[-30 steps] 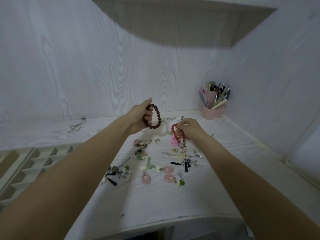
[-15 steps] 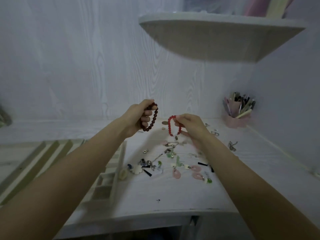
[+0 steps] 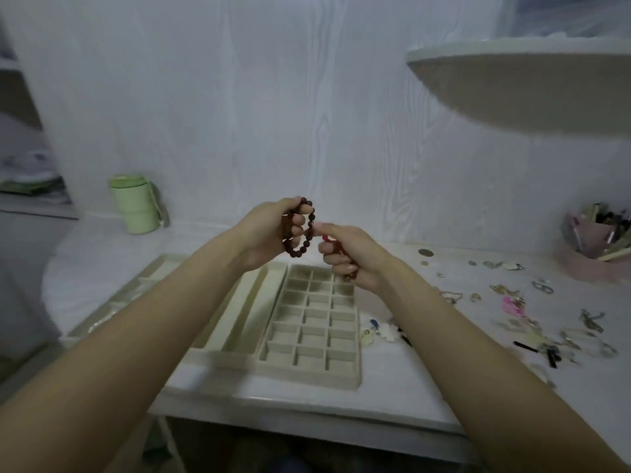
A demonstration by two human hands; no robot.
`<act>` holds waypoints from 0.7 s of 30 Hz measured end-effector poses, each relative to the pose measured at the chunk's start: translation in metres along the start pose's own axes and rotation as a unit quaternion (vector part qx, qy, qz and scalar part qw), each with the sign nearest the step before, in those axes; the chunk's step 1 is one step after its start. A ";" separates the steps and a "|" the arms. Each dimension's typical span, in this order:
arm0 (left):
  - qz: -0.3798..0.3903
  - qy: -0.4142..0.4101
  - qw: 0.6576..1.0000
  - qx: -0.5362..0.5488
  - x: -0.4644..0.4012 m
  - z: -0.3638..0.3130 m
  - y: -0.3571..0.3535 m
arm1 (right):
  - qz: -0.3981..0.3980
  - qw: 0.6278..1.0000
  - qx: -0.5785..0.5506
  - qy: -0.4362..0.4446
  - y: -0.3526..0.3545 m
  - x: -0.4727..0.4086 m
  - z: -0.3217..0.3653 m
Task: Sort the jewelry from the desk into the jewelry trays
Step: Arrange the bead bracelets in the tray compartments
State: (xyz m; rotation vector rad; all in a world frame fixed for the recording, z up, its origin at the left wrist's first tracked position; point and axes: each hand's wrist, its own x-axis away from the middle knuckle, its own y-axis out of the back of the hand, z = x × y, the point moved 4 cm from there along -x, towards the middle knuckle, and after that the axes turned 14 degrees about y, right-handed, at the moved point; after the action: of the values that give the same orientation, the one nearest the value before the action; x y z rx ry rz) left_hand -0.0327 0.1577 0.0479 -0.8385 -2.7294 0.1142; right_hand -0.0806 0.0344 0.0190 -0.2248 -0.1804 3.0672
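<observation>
Above the gridded jewelry tray [image 3: 309,339], the left hand [image 3: 269,233] is gripping a dark beaded bracelet [image 3: 305,230] while the right hand [image 3: 348,257], just beside it, is clutching a red beaded bracelet [image 3: 336,245].

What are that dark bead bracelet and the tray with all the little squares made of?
The dark bead bracelet, held by the left hand, looks like matte brown-red wood or seed beads, dull with no glint. The grid tray appears lined with beige velvet or flocked fabric: soft, non-reflective surface. Neither is certain.
</observation>
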 end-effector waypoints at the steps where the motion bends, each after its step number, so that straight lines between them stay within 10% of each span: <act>1: -0.012 0.000 1.000 0.006 0.004 0.000 0.016 | 0.015 0.999 0.028 0.003 -0.015 -0.006 -0.005; 13: -0.251 0.003 0.961 -0.116 0.041 0.023 0.176 | 0.057 0.982 0.177 0.022 -0.127 -0.061 -0.049; 21: -0.340 0.060 0.868 -0.357 0.038 0.050 0.224 | 0.078 0.907 0.411 0.050 -0.169 -0.085 -0.080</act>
State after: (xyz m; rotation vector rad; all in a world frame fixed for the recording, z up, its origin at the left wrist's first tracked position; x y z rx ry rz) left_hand 0.0435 0.3653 -0.0258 0.0489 -2.7513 -1.0958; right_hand 0.0241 0.2046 -0.0268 -0.3438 1.1518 2.9388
